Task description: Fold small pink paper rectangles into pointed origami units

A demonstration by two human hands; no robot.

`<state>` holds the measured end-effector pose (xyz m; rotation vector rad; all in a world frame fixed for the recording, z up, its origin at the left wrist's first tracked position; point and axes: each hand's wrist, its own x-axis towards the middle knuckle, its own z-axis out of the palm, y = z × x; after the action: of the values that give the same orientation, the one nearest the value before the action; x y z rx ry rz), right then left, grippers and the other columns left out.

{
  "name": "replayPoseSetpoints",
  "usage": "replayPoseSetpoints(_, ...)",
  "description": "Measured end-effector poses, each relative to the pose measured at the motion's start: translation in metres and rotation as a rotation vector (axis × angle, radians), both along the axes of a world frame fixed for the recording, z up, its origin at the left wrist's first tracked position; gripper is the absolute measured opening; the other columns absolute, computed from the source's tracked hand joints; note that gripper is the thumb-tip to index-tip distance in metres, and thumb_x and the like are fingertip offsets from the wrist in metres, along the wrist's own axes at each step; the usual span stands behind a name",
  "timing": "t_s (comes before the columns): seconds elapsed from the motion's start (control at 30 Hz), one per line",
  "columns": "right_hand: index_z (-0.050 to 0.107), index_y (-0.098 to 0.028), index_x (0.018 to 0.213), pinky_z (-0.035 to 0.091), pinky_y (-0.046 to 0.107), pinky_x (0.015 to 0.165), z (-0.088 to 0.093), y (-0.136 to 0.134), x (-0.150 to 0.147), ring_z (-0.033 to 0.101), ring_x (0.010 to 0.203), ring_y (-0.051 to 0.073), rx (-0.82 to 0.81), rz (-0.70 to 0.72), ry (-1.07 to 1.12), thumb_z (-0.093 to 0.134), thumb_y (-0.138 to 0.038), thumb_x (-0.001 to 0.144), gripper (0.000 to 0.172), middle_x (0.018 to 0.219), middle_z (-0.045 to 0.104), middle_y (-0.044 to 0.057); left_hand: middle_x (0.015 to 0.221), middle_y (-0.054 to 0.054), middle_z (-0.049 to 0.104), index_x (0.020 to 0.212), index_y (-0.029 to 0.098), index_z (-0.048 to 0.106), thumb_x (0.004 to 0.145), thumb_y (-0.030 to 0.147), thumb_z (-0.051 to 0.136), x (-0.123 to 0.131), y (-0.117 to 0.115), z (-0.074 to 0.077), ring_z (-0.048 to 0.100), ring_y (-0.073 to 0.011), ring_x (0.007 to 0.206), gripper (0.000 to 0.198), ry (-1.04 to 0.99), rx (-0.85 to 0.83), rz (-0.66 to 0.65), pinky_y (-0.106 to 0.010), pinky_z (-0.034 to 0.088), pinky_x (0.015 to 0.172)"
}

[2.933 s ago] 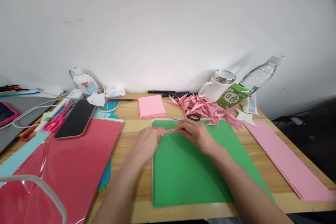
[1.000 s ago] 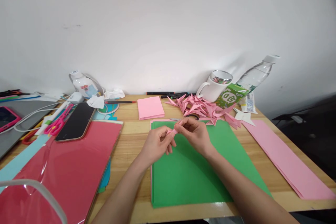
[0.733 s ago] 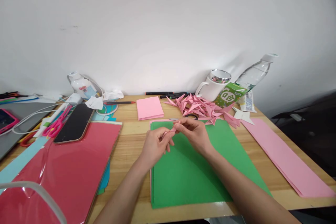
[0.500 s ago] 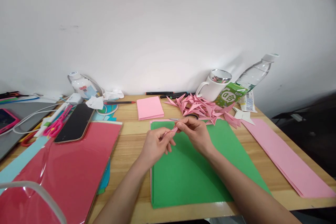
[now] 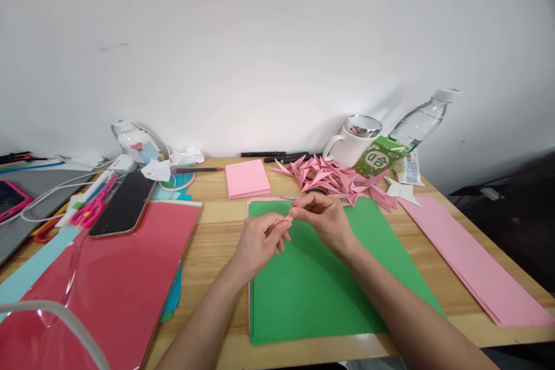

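Between my two hands is a small folded piece of pink paper (image 5: pixel 288 218), mostly covered by the fingers. My left hand (image 5: pixel 264 239) pinches one end of it, and my right hand (image 5: pixel 321 217) pinches the other end between thumb and fingertips. Both hands hover over the upper part of a green paper stack (image 5: pixel 329 295). Just behind the fingers lie scissors (image 5: pixel 317 191), partly hidden by my right hand. Beyond them is a heap of folded pink paper pieces (image 5: pixel 325 176). A stack of pink paper squares (image 5: pixel 247 178) sits behind my left hand.
A white mug (image 5: pixel 353 141), a green box (image 5: pixel 380 156) and a water bottle (image 5: pixel 422 121) stand at the back right. Pink paper strips (image 5: pixel 472 260) lie on the right. To the left are a phone (image 5: pixel 124 203), pink scissors (image 5: pixel 95 203) and a red sheet pack (image 5: pixel 117 277).
My fingers have shifted very slightly around the pink paper, with the right fingertips now more closely over its end. Everything on the table stays in place.
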<state>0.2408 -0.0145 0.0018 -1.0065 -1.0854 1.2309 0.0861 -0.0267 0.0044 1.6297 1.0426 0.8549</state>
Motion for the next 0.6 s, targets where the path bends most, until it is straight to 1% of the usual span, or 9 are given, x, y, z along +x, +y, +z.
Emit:
replayPoseSetpoints(0.1,0.067,-0.019,0.066,0.048,0.023,0.054,0.0009,0.001,0.0019,0.057,0.053,0.009,-0.046,0.069,0.028,0.081,-0.03,0.055,0.022,0.06,0.064,-0.003,0.048,0.004,0.052,0.065,0.015,0.058,0.085,0.034,0.048,0.0002,-0.0002,0.0012,0.048,-0.0069,0.039,0.029,-0.017,-0.015,0.004,-0.018,0.039,0.04)
replayPoseSetpoints(0.2,0.066,-0.017,0.066,0.048,0.022,0.054,0.0016,0.0018,0.0044,0.057,0.053,0.009,-0.055,0.105,0.021,0.079,-0.031,0.059,0.02,0.06,0.064,-0.002,0.05,0.004,0.053,0.067,0.015,0.056,0.084,0.031,0.047,0.0009,-0.0002,0.0009,0.049,-0.0065,0.036,0.025,-0.04,-0.039,0.014,-0.017,0.039,0.037)
replayPoseSetpoints(0.4,0.064,-0.016,0.06,0.045,0.02,0.053,0.0027,0.0024,0.0079,0.054,0.052,0.008,0.012,0.038,-0.023,0.077,-0.031,0.062,0.02,0.056,0.062,-0.002,0.058,0.002,0.057,0.069,0.015,0.054,0.084,0.032,0.046,0.0048,-0.0007,-0.0021,0.055,-0.0086,0.037,0.024,-0.055,-0.061,-0.013,-0.018,0.042,0.034)
replayPoseSetpoints(0.5,0.062,-0.017,0.059,0.043,0.02,0.051,0.0033,0.0027,0.0073,0.052,0.05,0.008,0.006,0.016,-0.046,0.077,-0.031,0.062,0.021,0.053,0.06,-0.003,0.06,0.002,0.057,0.07,0.015,0.053,0.083,0.033,0.047,0.0061,-0.0014,-0.0026,0.056,-0.0096,0.037,0.023,-0.102,-0.134,-0.015,-0.019,0.043,0.032)
replayPoseSetpoints(0.6,0.064,-0.017,0.068,0.046,0.022,0.054,0.0035,0.0022,0.0049,0.055,0.053,0.009,-0.045,0.101,-0.059,0.077,-0.031,0.061,0.019,0.059,0.063,-0.003,0.062,0.002,0.058,0.071,0.015,0.053,0.08,0.033,0.05,0.0062,-0.001,-0.0036,0.059,-0.0111,0.04,0.021,-0.187,-0.233,0.003,-0.021,0.047,0.036)
